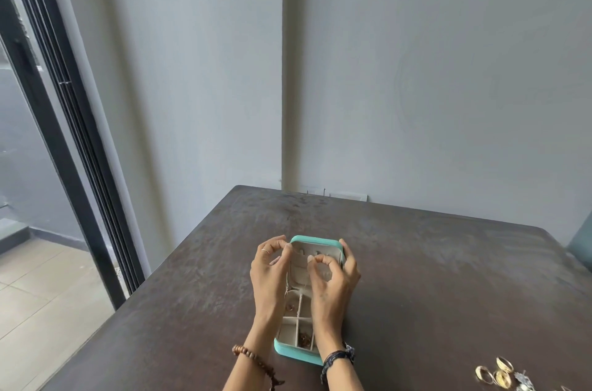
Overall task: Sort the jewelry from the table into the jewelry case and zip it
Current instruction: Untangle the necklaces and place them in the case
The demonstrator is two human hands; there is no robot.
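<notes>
Necklace between both hands' fingers

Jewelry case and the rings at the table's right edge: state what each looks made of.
Jewelry case: turquoise smooth shell, probably faux leather, with pale, matte, fabric-like lining.
Rings: likely polished metal, gold-toned and glinting; too small to confirm.

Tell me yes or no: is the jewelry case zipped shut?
No, the teal jewelry case lies open on the table, its divided compartments showing between both hands.
</notes>
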